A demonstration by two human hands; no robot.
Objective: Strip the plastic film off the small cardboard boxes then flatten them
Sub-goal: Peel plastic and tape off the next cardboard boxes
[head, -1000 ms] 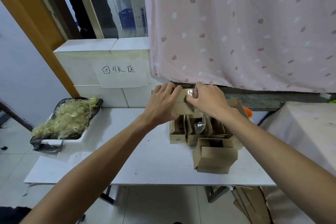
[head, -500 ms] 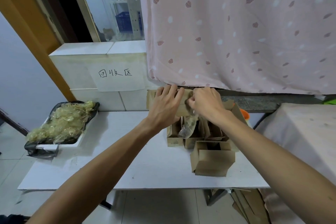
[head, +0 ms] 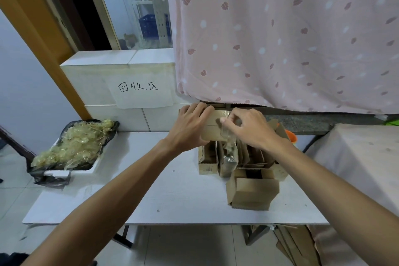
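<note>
A small cardboard box (head: 212, 128) is held up above the table, in front of the curtain's hem. My left hand (head: 190, 125) grips its left end, fingers curled over the top edge. My right hand (head: 248, 127) pinches a strip of clear plastic film (head: 228, 147) on the box's front; the film hangs down from the pinch toward the boxes below. Several more small cardboard boxes (head: 252, 192) stand and lie on the white table (head: 151, 201) under my hands.
A tray lined with a black bag (head: 73, 147) holds a heap of stripped film at the table's left end. A pink curtain (head: 280, 39) hangs behind. Flattened cardboard (head: 295, 244) lies on the floor under the table's right side. A cloth-covered surface (head: 362, 157) stands to the right.
My right hand has pulled the film down the box's front, so a longer strip now hangs loose. My left hand keeps its grip on the box.
</note>
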